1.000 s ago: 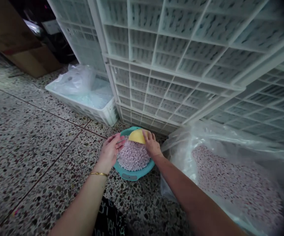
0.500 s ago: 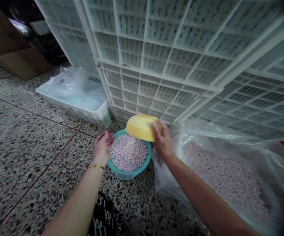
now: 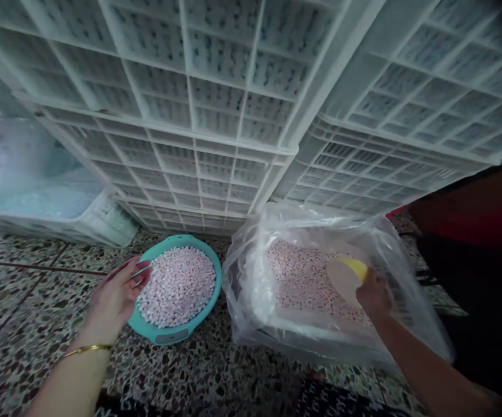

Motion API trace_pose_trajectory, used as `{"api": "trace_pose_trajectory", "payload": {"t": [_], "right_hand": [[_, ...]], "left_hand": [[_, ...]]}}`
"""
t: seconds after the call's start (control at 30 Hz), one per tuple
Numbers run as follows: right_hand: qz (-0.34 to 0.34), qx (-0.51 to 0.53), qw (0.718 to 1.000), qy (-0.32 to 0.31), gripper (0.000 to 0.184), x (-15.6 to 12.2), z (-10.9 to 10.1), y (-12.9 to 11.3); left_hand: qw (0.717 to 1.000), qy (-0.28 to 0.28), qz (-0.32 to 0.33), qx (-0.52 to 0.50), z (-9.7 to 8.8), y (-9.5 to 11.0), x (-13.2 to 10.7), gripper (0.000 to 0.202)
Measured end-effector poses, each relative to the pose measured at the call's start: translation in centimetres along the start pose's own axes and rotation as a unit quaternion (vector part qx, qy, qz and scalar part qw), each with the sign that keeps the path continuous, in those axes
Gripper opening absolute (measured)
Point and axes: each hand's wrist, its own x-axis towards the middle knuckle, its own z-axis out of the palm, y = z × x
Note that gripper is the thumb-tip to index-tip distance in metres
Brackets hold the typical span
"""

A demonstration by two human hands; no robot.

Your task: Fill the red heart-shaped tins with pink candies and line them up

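Observation:
A round teal basin [image 3: 214, 258] on the floor is heaped with small pale pink beads [image 3: 179, 284]. My left hand [image 3: 118, 289] grips its left rim, with the fingers bent over the edge. To the right lies a wide-open clear plastic bag [image 3: 259, 315] with more of the same pinkish beads [image 3: 297, 275] inside. In my right hand [image 3: 375, 292] is a yellow bowl [image 3: 357, 267], tilted over the beads at the bag's right side. The bowl is blurred, and its lower edge seems to meet the beads.
Stacked white plastic crates [image 3: 216, 150] rise like a wall behind the basin and bag. A low white crate [image 3: 90, 223] holding clear plastic [image 3: 16, 156] stands at the left. The floor [image 3: 11, 295] is speckled stone. Something dark and red [image 3: 486, 226] is at the right edge.
My right hand has carried the yellow bowl from above the basin rightward to the beads in the bag. The left hand stays at the basin's rim. The view has swung right.

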Motion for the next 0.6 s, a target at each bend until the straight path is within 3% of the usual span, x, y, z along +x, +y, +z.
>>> {"api": "trace_pose_trajectory", "payload": {"t": [0.07,0.1,0.23,0.4,0.47,0.6], "right_hand": [[0.009,-0.035,0.998,0.044,0.057,0.3,2.7,-2.1],[0.005,-0.015,0.999,0.035,0.058,-0.1,3.9,-3.6],[0.002,0.101,0.988,-0.121,0.065,-3.0,7.7,-8.3],[0.003,0.164,0.956,-0.244,0.051,-4.6,8.9,-9.3],[0.004,0.228,0.916,-0.33,0.051,-4.3,8.8,-8.9],[0.047,0.367,0.775,-0.513,0.063,-3.1,8.6,-7.3]], "left_hand": [[1.0,0.011,-0.009,0.013,0.3,0.0,-0.8,0.011],[1.0,0.017,-0.013,0.019,0.4,0.0,-1.3,0.012],[0.999,0.03,-0.011,0.032,0.9,0.1,-2.7,0.014],[0.999,0.005,-0.022,0.04,1.8,-0.5,-3.1,0.014],[0.998,-0.012,-0.03,0.05,2.3,-1.0,-3.1,0.013],[0.995,-0.023,-0.05,0.081,3.1,-1.7,-3.2,0.009]]}}
